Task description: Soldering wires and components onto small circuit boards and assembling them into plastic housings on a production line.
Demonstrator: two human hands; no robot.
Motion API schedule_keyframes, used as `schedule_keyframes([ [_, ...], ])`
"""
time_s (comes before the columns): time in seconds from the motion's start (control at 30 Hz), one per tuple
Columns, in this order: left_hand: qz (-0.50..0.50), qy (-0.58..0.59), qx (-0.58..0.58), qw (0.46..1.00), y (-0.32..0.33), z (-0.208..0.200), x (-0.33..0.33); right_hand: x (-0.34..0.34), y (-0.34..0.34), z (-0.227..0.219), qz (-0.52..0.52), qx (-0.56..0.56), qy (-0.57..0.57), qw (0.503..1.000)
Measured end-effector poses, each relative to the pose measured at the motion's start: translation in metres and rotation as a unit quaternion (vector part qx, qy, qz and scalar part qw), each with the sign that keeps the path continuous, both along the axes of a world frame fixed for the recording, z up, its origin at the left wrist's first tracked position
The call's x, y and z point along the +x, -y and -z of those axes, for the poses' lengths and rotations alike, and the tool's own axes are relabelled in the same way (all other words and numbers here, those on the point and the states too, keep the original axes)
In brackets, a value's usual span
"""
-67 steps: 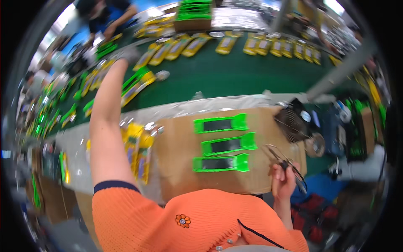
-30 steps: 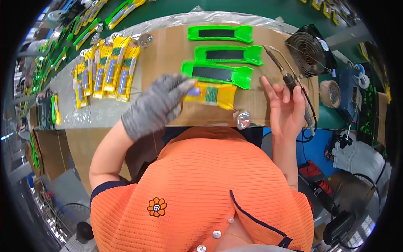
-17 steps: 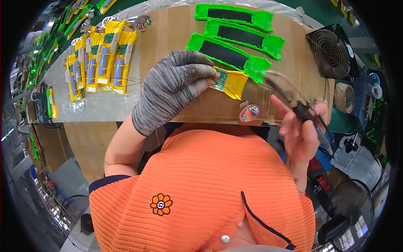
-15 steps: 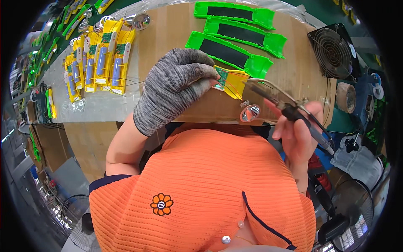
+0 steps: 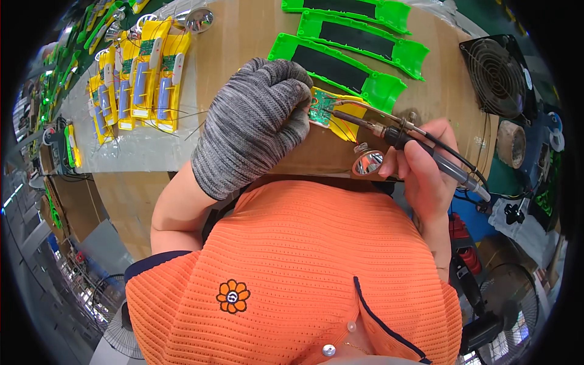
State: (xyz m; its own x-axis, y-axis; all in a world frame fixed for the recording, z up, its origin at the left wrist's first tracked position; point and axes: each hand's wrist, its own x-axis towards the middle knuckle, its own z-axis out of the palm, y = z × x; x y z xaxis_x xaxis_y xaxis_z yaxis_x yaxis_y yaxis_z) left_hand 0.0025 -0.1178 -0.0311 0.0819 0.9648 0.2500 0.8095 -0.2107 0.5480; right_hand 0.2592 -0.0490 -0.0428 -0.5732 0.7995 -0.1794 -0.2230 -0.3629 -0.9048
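My left hand [image 5: 252,128], in a grey knitted glove with bare fingertips, is closed around the left end of a yellow plastic holder [image 5: 348,129]. A green circuit board [image 5: 320,108] sits on that holder beside my curled fingers, which hide the rest. Bare and closed, my right hand [image 5: 429,173] grips a soldering iron [image 5: 398,139] with a thin metal tube along its side. The iron's tip reaches the board and appears to touch it. Thin wires run from the holder to a shiny reflector cup [image 5: 368,162] near the table's front edge.
Several yellow holders with blue batteries [image 5: 141,85] lie at the left, with reflector cups [image 5: 198,20] behind. Green shell halves [image 5: 337,67] with black pads lie beyond my hands. A black fan [image 5: 497,76] and a tape roll [image 5: 511,144] stand at the right.
The soldering iron has moved left and down onto the circuit board. My left fingers have curled tighter at the board's edge. The view has shifted slightly.
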Motion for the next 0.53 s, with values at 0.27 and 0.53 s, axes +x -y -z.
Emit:
schedule_keyframes([
  [0.27, 0.000, -0.017, -0.011, 1.000, -0.0009, -0.0034, 0.0023, -0.0035, 0.0020, -0.0026, 0.006, 0.020, 0.075, 0.997],
  [0.53, 0.003, -0.021, -0.036, 0.999, -0.0012, -0.0055, 0.0011, -0.0024, 0.0008, -0.0004, -0.014, 0.024, 0.050, 0.998],
])
